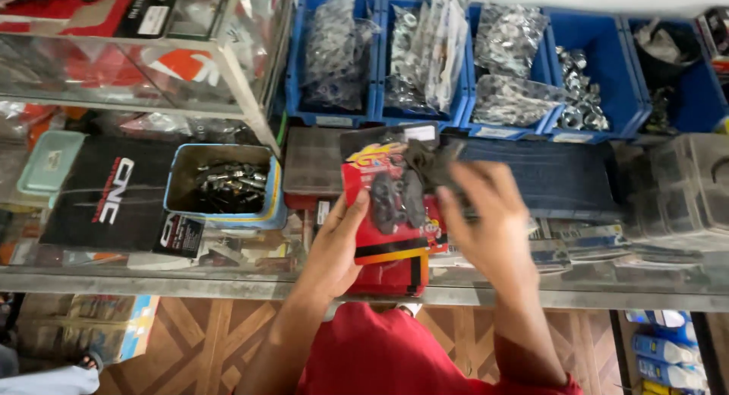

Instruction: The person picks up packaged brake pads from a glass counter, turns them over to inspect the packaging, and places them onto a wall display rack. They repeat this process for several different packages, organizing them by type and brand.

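Blurred right hand (486, 220) perhaps hides dark pads (402, 197).

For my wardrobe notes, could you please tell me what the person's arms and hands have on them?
Both hands, left and right, are bare: no gloves, rings or watch visible. The forearms are uncovered too. A red garment shows below them.
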